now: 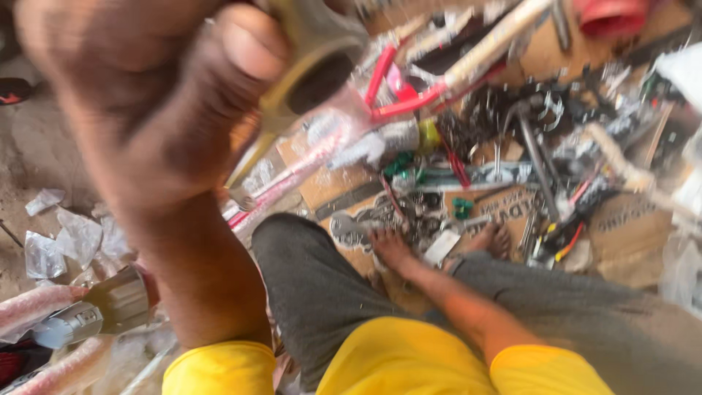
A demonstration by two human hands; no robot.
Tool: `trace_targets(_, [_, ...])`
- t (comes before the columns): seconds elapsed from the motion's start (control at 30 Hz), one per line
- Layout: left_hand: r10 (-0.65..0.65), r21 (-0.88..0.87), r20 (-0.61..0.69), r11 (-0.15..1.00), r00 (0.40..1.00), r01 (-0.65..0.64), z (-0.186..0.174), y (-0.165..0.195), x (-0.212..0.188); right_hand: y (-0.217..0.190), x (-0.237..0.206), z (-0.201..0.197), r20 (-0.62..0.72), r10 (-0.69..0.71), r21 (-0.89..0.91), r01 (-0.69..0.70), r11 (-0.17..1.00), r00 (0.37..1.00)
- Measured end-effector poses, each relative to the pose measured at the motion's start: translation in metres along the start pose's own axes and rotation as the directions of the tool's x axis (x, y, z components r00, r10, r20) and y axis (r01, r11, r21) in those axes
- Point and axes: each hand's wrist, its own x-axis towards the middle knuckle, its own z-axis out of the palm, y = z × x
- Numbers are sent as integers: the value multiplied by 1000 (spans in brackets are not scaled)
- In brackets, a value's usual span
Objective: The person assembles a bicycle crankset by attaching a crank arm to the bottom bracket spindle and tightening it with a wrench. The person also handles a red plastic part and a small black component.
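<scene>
My left hand (157, 95) is raised close to the camera, blurred, and grips a pale metal part (311, 62) with a round dark opening, a thin stem running down from it. My right hand (391, 249) reaches down past my knees to the cardboard (504, 205) on the floor, resting among small metal parts; its fingers are hard to make out. A red and pale bicycle frame (409, 102), partly wrapped in clear plastic, lies beyond my left hand.
Tools, cables and metal parts (526, 139) are scattered over flattened cardboard. A grey cylinder-shaped part (102, 311) and wrapped tubes (33, 307) lie at lower left. Plastic scraps (66, 241) litter the dirt floor. A red tub (610, 16) stands at top right.
</scene>
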Motion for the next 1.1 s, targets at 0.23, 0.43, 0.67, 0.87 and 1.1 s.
trace_targets(0.23, [75,106,133,990,988,-89,4,17,34,-5,18,-51,151,84,273,-123,954,985])
trace_targets(0.43, [81,-12,140,997,987,-80,14,29,46,21,33,-73,444,175,261,-314,913,879])
trace_targets(0.67, [86,7,-22,996,996,-86,9,40,49,56,40,-132,661,174,670,-678,302,730])
trace_targets(0.87, [118,65,-71,991,991,-113,7,42,43,62,-15,-222,727,171,590,-478,-651,665])
trace_targets(1.1, [109,114,-96,989,989,-98,13,45,42,82,-73,-328,-299,454,944,329,13,839])
